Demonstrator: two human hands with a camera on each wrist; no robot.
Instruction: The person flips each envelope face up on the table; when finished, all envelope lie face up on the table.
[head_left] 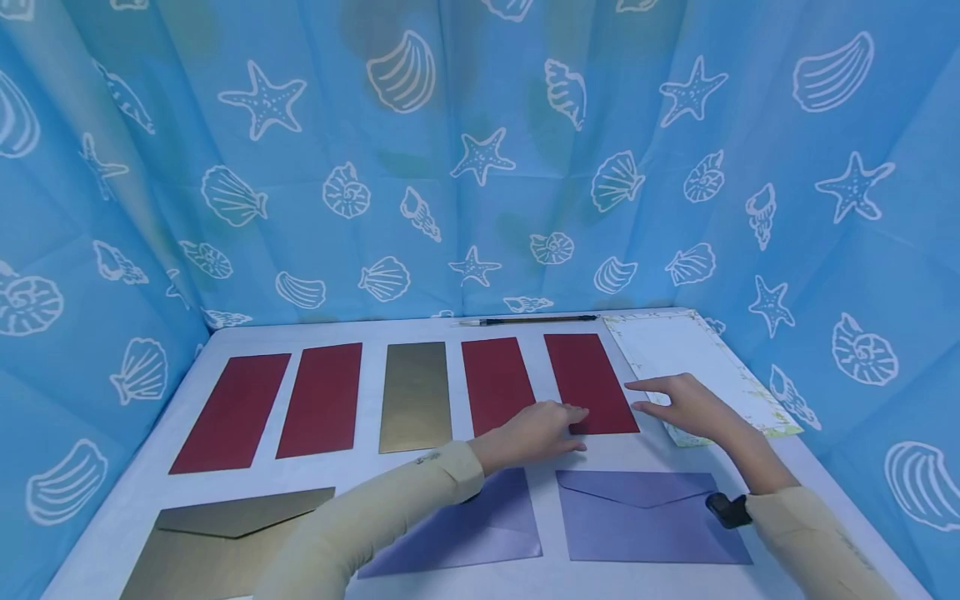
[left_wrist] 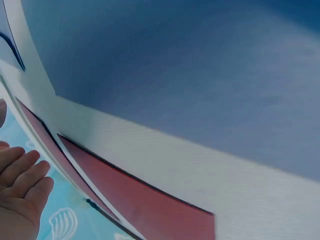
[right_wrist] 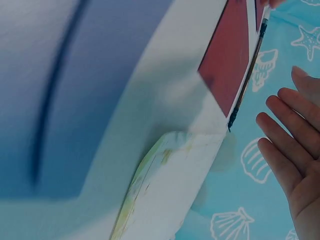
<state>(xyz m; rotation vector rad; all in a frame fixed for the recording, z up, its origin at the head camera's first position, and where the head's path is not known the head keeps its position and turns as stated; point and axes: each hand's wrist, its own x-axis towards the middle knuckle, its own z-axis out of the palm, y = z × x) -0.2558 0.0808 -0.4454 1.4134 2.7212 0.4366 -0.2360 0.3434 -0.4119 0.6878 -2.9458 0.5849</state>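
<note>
Paper rectangle (head_left: 588,371), the rightmost red one, flat on the white table (head_left: 615,454).
Left hand (head_left: 534,435) reaches over its near-left edge, right hand (head_left: 693,407) beside its right; fingers loosely extended, holding nothing. Probably light, thin, easily creased; best taken by opposite edges. Right purple envelope (head_left: 645,533), large gold envelope (head_left: 217,546): flaps folded over, contents hidden.

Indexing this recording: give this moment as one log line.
left hand: empty, by rightmost red rectangle | right hand: empty, by its right edge
</note>
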